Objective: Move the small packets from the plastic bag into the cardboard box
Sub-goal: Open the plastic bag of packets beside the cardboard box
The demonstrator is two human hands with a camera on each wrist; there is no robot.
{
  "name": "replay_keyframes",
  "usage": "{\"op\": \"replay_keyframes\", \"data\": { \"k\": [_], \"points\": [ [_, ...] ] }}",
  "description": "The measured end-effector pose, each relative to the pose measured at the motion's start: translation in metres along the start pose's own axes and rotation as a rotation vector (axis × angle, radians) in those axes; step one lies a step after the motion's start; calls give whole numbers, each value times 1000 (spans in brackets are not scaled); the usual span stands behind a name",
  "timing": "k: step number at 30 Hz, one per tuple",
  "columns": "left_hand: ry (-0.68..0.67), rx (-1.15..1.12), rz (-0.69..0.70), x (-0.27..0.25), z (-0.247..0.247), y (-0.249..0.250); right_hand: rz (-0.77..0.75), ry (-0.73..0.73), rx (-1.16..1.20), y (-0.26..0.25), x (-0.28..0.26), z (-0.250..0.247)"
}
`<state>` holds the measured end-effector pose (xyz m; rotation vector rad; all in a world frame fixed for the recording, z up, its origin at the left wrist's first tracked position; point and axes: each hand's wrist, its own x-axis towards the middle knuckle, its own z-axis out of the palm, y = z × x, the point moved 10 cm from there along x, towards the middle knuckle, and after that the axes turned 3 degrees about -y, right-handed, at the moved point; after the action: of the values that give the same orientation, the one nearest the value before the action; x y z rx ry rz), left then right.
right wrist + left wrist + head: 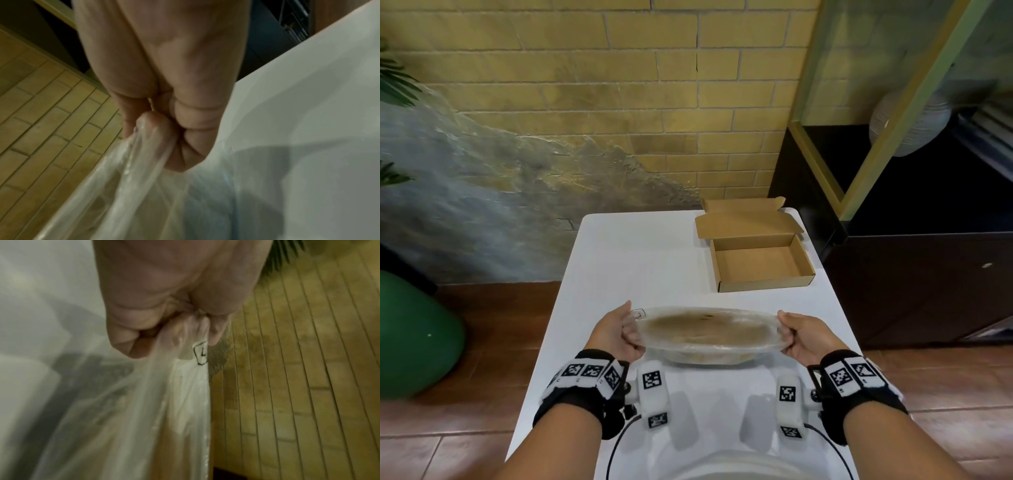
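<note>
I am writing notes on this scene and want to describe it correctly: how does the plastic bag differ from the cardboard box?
The plastic bag is clear and soft; the cardboard box is brown and stiff. The bag is held at both ends, by the left hand and the right hand; no hand touches the box, which sits farther back on the right. The bag shows brownish contents; the box looks empty. Both are over the white table.

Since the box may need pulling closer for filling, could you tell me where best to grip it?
Pinch the near front wall of the cardboard box from above. The lid stands open at the far side, so the low front edge is free. Both hands now hold the plastic bag.
</note>
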<state>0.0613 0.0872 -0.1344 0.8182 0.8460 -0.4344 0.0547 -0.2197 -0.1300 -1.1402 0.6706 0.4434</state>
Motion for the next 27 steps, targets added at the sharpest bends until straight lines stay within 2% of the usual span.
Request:
{"op": "replay_keyframes", "data": {
  "k": [2,5,7,9,12,14,16,18,22,24,27],
  "points": [
    [-15,-112,13,3,-1,7,36,-24,-44,3,-3,6],
    [7,-75,66,1,-2,22,78,-40,-120,6,-4,13],
    [106,103,130,-9,-6,37,26,14,-261,-2,-2,12],
    [232,387,256,-17,-11,53,-80,100,-498,-22,-4,13],
    [391,787,462,-29,-4,68,-350,189,-741,-53,-12,30],
    [363,936,536,-36,14,60,-479,125,-887,-62,-15,56],
    [228,1224,496,-33,36,36,-502,7,-1062,-57,-15,85],
    [82,1426,379,-29,46,8,-459,-100,-1241,-46,-12,107],
    [-146,1446,67,-33,38,-42,-252,-176,-1412,-28,-6,115],
    [-174,1407,23,-34,33,-49,-215,-189,-1436,-25,-7,115],
    [-54,1323,144,-30,27,-26,-238,-174,-1404,-28,-9,115]
  ]
}}
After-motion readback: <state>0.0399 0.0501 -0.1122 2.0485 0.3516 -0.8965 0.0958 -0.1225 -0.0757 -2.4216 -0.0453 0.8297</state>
